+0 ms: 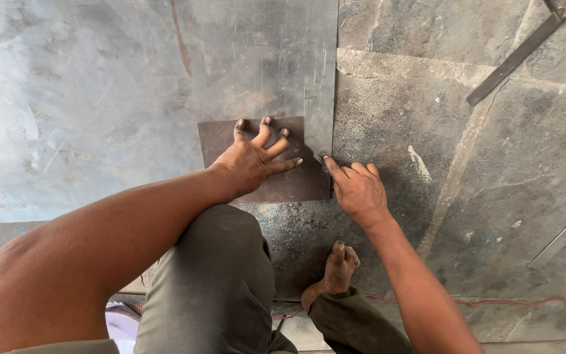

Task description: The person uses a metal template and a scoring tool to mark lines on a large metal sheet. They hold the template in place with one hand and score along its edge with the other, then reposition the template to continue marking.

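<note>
L grip (251, 160) splayed open, flat on brown plate (296, 187), R grip (356, 190) curled at plate's rt edge, holds nothing visible

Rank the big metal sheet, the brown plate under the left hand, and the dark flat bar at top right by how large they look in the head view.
1. Big metal sheet, by far the largest.
2. Brown plate, pressed by the left hand.
3. Dark flat bar, long but thin; it lies farther away, so its true size is unsure.

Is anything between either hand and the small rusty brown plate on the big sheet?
Nothing visible. The left hand lies flat, fingers spread, directly on the small rusty brown metal plate, which lies on the large grey metal sheet. The right hand touches its right edge.
</note>
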